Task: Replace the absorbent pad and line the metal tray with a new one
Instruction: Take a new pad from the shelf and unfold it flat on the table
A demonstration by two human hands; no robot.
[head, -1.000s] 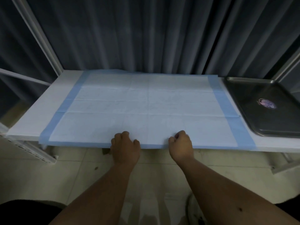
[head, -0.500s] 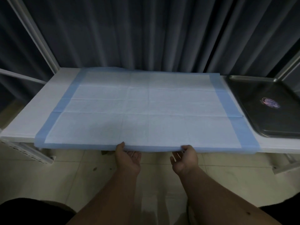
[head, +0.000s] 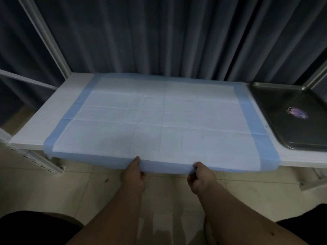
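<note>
Both hands, left [head: 134, 174] and right [head: 200, 175], have fingers pinching the pad [head: 159, 117] at the desk's [head: 70, 89] front edge, lifting it. Next, probably carry it into the empty tray [head: 283, 110] at the right edge.

It looks like a clinic or care room. Dark pleated curtains [head: 159, 36] hang behind a white surface [head: 53, 110]. A metal tray [head: 276, 85] and an absorbent pad [head: 159, 117] lie on it.

Our hands, earlier knuckle-down then palm-up, now pinch the pad's [head: 159, 121] near edge, left hand [head: 134, 174] and right hand [head: 200, 175], lifting it slightly.
</note>
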